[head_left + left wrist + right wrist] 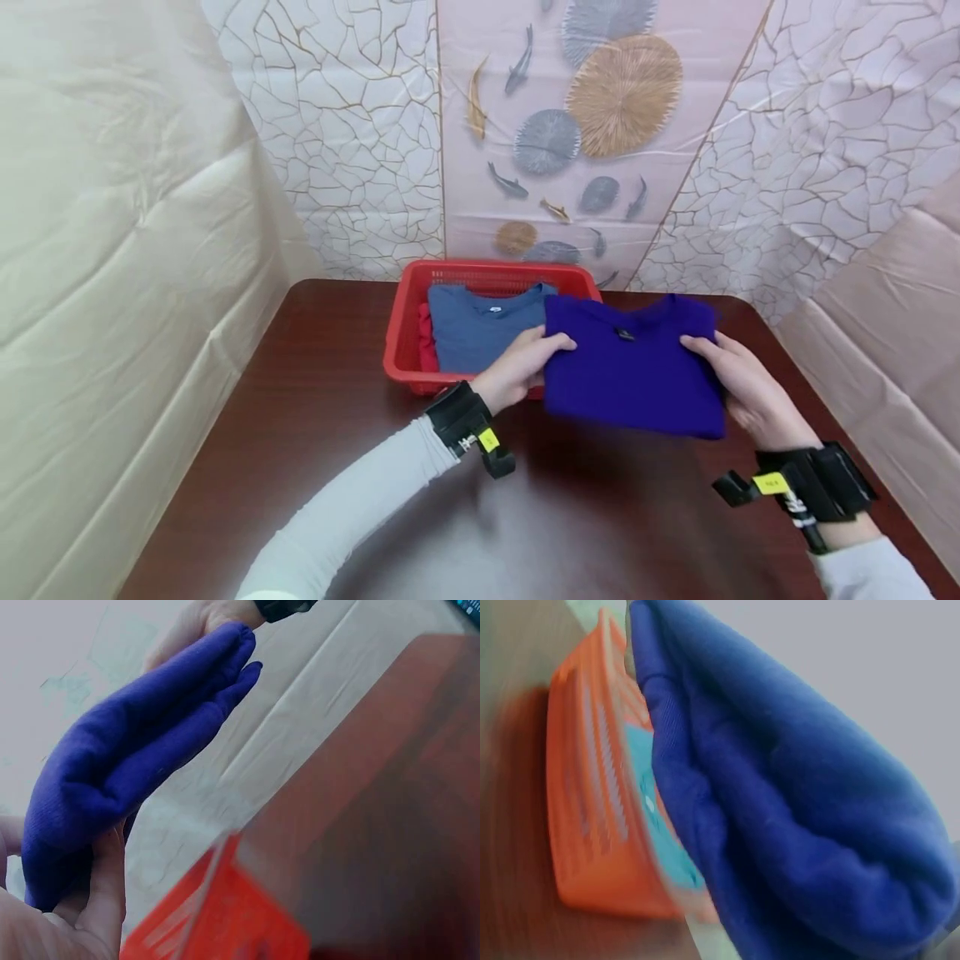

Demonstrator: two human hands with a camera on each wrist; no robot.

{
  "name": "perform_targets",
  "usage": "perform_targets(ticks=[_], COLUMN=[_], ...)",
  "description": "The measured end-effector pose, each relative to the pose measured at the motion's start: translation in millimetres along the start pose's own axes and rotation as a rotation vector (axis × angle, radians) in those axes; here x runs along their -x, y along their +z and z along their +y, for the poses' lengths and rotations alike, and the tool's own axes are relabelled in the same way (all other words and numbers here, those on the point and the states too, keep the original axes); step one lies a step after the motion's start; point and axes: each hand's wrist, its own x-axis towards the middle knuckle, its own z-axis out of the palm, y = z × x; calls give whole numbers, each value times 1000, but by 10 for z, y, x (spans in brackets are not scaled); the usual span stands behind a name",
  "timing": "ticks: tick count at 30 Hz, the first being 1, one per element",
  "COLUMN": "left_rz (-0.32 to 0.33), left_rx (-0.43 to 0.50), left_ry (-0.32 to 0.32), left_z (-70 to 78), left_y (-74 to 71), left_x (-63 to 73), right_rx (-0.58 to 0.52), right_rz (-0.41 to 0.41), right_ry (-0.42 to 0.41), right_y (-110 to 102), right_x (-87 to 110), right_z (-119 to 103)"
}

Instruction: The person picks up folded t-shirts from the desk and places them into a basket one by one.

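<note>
Both hands hold a folded dark-blue shirt (630, 367) by its two sides, raised above the table at the basket's front right. The left hand (522, 367) grips the left edge, thumb on top; the right hand (738, 375) does the same at the right edge. Thick folded layers of the shirt (127, 750) show in the left wrist view, and its rolled edge (780, 780) fills much of the right wrist view. Behind it, a folded grey-blue shirt (480, 329) lies in the red plastic basket (397, 333), partly covered by the held shirt in the head view.
A piece of red cloth (427, 337) shows at the left inside the basket. The dark brown table (322, 433) meets a patterned backdrop (352, 150) at its far edge. Pale cloth walls (135, 250) flank it.
</note>
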Motion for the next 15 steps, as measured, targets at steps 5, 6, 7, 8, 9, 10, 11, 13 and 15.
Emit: perform_targets(ticks=[5, 6, 7, 8, 9, 10, 11, 13, 15], left_rz=[106, 125, 138, 154, 170, 187, 203, 234, 261], left_rx=[-12, -20, -31, -45, -57, -71, -82, -102, -110], left_ry=[10, 10, 8, 7, 4, 2, 0, -7, -16], left_z=[188, 223, 255, 286, 315, 344, 370, 416, 455], left_y=[-388, -470, -534, -599, -666, -733, -797, -921, -1024], left_x=[9, 12, 6, 1, -4, -7, -10, -16, -24], right_rx=[18, 16, 11, 12, 4, 2, 4, 8, 7], right_rz=[-42, -48, -55, -65, -68, -73, -77, -91, -99], right_ry=[11, 15, 16, 20, 27, 32, 38, 50, 65], right_y=[357, 428, 478, 527, 577, 630, 682, 782, 872], right_x=[-396, -476, -542, -607, -674, -739, -807, -936, -1061], right_z=[-112, -129, -146, -162, -179, -194, -207, -228, -239])
